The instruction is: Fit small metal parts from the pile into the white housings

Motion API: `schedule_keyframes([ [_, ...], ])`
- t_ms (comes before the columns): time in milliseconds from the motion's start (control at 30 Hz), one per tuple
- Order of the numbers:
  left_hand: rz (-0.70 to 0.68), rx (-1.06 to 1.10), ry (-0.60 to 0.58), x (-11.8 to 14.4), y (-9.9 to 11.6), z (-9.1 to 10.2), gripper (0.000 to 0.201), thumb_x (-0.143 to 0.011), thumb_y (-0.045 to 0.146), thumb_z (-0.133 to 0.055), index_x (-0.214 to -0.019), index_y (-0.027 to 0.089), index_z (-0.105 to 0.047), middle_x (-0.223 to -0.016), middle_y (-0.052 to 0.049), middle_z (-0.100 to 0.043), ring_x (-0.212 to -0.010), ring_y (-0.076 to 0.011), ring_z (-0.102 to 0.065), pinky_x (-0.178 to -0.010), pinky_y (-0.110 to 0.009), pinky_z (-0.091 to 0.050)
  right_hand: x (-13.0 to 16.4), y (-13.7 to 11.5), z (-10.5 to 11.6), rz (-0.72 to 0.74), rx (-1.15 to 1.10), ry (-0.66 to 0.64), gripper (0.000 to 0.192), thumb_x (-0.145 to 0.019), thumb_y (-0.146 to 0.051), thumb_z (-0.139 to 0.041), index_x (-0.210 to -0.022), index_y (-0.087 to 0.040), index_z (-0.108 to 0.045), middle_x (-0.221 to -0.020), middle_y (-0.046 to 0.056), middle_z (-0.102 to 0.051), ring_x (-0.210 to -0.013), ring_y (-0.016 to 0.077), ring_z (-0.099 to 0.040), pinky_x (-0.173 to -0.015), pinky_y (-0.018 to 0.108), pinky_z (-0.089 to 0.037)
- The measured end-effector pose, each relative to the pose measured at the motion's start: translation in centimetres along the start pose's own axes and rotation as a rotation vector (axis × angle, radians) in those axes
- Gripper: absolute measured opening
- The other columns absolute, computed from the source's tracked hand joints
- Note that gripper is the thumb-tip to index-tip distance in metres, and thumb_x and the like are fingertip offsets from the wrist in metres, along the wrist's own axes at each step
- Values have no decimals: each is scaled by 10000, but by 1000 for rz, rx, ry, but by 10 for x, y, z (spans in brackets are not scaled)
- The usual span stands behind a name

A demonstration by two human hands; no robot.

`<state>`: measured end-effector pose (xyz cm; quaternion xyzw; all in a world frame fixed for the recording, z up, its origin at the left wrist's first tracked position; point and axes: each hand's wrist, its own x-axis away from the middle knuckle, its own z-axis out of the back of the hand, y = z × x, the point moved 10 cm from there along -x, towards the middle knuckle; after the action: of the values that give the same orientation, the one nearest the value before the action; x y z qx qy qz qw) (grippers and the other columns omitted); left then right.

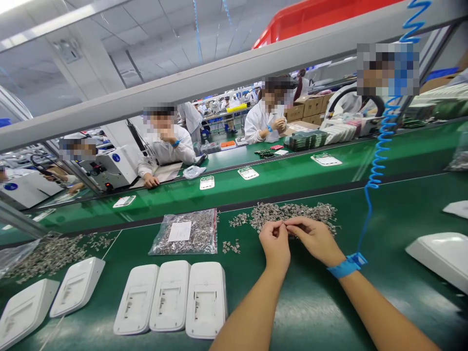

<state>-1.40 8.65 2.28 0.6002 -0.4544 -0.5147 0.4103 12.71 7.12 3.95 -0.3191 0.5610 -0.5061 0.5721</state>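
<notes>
Head view: left hand (276,246) and right hand (320,241) meet right of frame centre, each grip drawn together at its tips; cannot tell whether a part is pinched between. Pile of small metal parts (268,213) lies on the green tabletop (310,312) just beyond both, long axis left to right; row of three white plastic housings (171,277) sits lower left, nearer the left hand.

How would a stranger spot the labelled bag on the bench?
On the near green bench, look beyond the row of three white casings, left of the person's left hand. A clear bag of small metal pieces lies there. Its white label sets it apart from the loose heap to its right.
</notes>
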Motion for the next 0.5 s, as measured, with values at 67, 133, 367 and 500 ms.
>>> schedule_keyframes([
  [67, -2, -5, 5, 0, 0, 0, 183, -830, 290, -590, -832, 140, -695, -800, -59, -630, -735, -174, -610, -688, -310, -511, 0, -1, -1, 9, 28, -9, 247, -797, -416, -677, -883, -191, -734, -873, 82, -732, -793, 237, -712, -717, 344, -617],
  [133, -4, -12, 10, 0, 1, 1, 177, -831, 282, -585, -828, 142, -692, -794, -56, -627, -728, -171, -610, -682, -304, -508, 1, -2, -2, 23, 72, -12, 233, -820, -405, -653, -893, -198, -732, -873, 76, -729, -807, 235, -711, -710, 337, -610],
  [367, -42, -54, 19, 2, 6, 2, 154, -834, 254, -571, -816, 152, -686, -774, -37, -605, -693, -146, -581, -644, -270, -474, 1, -2, -2, 49, 144, -11, 210, -841, -383, -622, -915, -214, -722, -891, 62, -734, -813, 223, -709, -715, 328, -600],
  [500, -43, -76, 19, 2, 8, 2, 152, -837, 254, -573, -812, 155, -687, -769, -35, -609, -677, -136, -563, -629, -259, -457, 1, -2, -1, 51, 157, 0, 219, -835, -381, -620, -929, -211, -722, -906, 65, -739, -829, 227, -714, -735, 332, -598],
])
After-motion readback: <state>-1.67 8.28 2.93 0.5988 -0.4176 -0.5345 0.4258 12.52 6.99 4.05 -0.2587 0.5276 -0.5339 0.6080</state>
